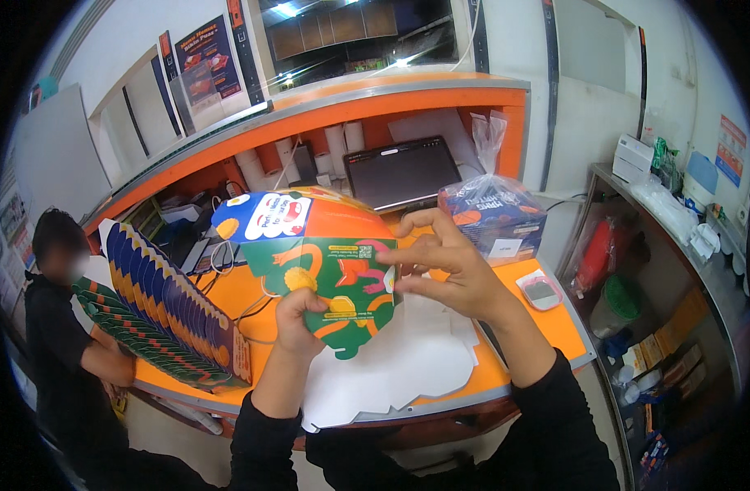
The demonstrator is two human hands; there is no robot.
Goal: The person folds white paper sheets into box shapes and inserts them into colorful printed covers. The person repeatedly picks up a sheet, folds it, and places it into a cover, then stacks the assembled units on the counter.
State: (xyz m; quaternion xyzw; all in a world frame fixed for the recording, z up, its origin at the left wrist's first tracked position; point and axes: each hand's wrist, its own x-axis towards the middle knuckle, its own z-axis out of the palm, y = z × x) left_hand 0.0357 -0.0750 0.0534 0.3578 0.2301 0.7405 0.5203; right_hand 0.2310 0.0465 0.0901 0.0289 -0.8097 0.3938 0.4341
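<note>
A colourful cardboard food box (342, 266), green, orange and blue with cartoon prints, is held up in front of me, partly folded. My left hand (297, 319) pinches its lower left edge, thumb on the printed face. The fingers of my right hand (445, 262) are bent round its right edge, the thumb lower down by the side panel. Under the box, flat white card blanks (391, 372) lie overlapping on the orange table (264, 360). To the left leans a long row of nested folded boxes (166, 307) in blue, orange and green.
A plastic-wrapped pack (494, 217) stands behind my right hand, near a small pink-rimmed device (540, 290). A dark screen (402, 172) sits under the orange shelf (399, 98). At left a person (60, 327) is beside the table; a metal counter (661, 213) stands right.
</note>
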